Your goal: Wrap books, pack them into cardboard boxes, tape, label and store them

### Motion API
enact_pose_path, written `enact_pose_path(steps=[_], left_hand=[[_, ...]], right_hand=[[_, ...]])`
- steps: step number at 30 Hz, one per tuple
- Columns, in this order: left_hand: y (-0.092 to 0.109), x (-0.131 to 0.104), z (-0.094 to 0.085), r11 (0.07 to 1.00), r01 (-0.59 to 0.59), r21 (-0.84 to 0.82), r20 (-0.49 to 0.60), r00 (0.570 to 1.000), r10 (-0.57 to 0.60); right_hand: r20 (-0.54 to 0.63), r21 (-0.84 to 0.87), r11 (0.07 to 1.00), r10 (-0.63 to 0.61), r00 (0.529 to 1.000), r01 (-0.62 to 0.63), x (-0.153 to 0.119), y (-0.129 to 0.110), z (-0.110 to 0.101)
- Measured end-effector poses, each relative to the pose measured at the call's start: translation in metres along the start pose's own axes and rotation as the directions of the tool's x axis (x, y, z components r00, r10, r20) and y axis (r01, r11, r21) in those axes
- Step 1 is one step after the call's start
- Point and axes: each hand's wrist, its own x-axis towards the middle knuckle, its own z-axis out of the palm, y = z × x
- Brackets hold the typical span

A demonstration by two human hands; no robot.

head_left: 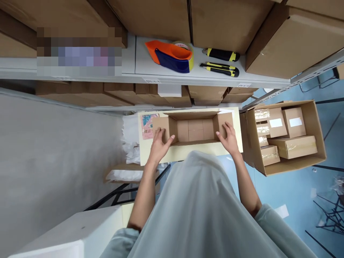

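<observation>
An open cardboard box [195, 130] sits before me on a pale yellow tabletop [188, 152], its inside bare and its end flaps folded outward. On the left flap lies my left hand [159, 144], fingers apart, with the thumb stretched to the box's near corner. My right hand [229, 139] rests likewise on the right flap, thumb spread toward the opening. Neither hand is wrapped round the box. A pink and teal printed item [147, 127] lies partly covered by the left flap.
On the shelf [166, 77] ahead are an orange and blue tape dispenser [172, 57] and two utility knives [221, 55]. Large cartons [225, 25] stand behind them. At right, a big carton [292, 166] holds several taped boxes. White packing material [131, 138] is left of the table.
</observation>
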Motion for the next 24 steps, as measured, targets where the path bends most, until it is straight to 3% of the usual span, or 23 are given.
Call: enact_pose_path(steps=[4,8,10,14,17,21,24], left_hand=[[0.006,-0.002,-0.011,0.99,-0.108,0.094,-0.01,0.994,0.109],[0.036,-0.014,-0.016,0.945,-0.272,0.183,-0.041,0.958,0.284],[0.058,-0.021,-0.008,0.91,-0.371,0.186,-0.014,0.925,0.38],[0.088,-0.033,0.022,0.826,-0.55,0.123,0.163,0.832,0.529],[0.091,-0.042,0.04,0.82,-0.566,0.084,0.216,0.814,0.54],[0.084,-0.055,0.047,0.833,-0.547,0.088,0.206,0.828,0.522],[0.084,-0.061,0.05,0.856,-0.507,0.1,0.192,0.854,0.483]], right_hand=[[0.074,0.026,1.0,-0.008,0.997,0.006,0.007,-0.008,-0.009],[0.169,0.094,0.989,-0.126,0.978,0.111,0.028,-0.029,-0.024],[0.208,0.103,0.983,-0.17,0.963,0.151,0.045,-0.041,-0.027],[0.299,-0.024,0.989,-0.13,0.945,0.143,0.076,-0.059,-0.022],[0.342,-0.164,0.979,-0.059,0.938,0.122,0.089,-0.066,-0.016],[0.35,-0.299,0.948,-0.001,0.937,0.113,0.095,-0.068,-0.012],[0.324,-0.291,0.951,0.0,0.946,0.1,0.098,-0.059,-0.005]])
